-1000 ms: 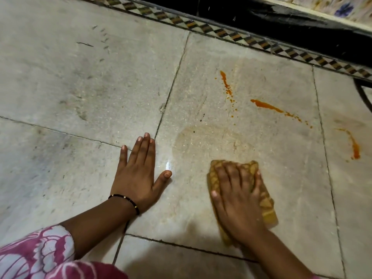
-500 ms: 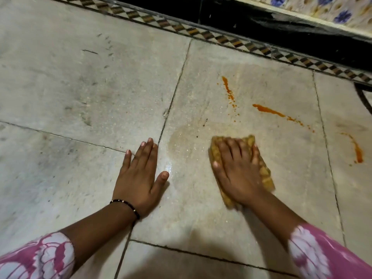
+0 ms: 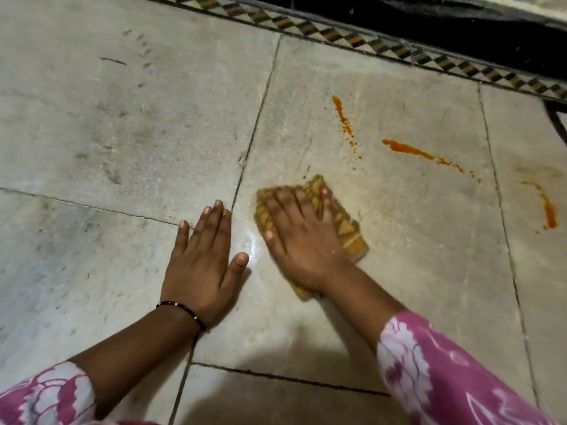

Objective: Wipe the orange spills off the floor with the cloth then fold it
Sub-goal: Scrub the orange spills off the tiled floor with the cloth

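Now wiping: the right hand (image 3: 302,240) is pressing flat, fingers spread, on the folded yellow-brown patterned cloth (image 3: 348,231), with three orange streaks waiting beyond it.

Seen from the head camera, the cloth is lying on the pale stone-tile floor (image 3: 122,133), its long axis running from the wrist up and away. Relative to the cloth, the nearest orange streak (image 3: 343,116) is lying up and slightly right, a longer orange streak (image 3: 411,150) farther right, and a curved orange streak (image 3: 547,208) well apart on the next tile. The left hand (image 3: 202,265), palm down and holding nothing, is bracing just beside the cloth; the right is the nearer one. A patterned border strip (image 3: 362,38) is edging the floor beyond.
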`<action>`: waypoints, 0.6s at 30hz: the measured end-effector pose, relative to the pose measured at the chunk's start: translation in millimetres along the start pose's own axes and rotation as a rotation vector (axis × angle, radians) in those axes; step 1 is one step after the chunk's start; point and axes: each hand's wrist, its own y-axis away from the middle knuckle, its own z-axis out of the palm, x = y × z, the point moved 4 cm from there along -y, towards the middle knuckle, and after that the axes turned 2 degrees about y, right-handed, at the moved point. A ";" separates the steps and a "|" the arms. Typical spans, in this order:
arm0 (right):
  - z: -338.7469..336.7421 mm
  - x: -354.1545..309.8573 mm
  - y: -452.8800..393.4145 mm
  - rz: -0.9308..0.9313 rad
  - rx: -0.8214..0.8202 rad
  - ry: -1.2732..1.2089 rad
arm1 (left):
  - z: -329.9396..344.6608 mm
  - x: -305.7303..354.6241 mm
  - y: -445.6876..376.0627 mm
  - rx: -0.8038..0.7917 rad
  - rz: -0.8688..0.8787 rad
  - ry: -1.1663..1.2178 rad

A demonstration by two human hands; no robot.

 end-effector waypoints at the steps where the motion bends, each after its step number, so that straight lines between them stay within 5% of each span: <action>1: 3.0 -8.0 20.4 -0.042 0.014 0.009 | -0.7 -1.0 -0.2 -0.001 0.000 -0.001; 6: 20.3 47.0 126.1 -0.061 -0.049 0.060 | 0.8 -2.4 0.1 -0.015 0.008 -0.015; 12: -5.2 95.5 10.8 0.201 -0.070 0.020 | 1.2 -1.7 -0.2 -0.004 -0.012 -0.022; 15: -15.5 38.7 -56.9 0.012 -0.139 0.063 | -0.6 -1.4 -0.4 0.009 -0.014 0.025; 18: -12.8 -4.3 -35.4 -0.287 -0.079 0.151 | -4.3 -0.6 -1.4 0.025 -0.016 0.073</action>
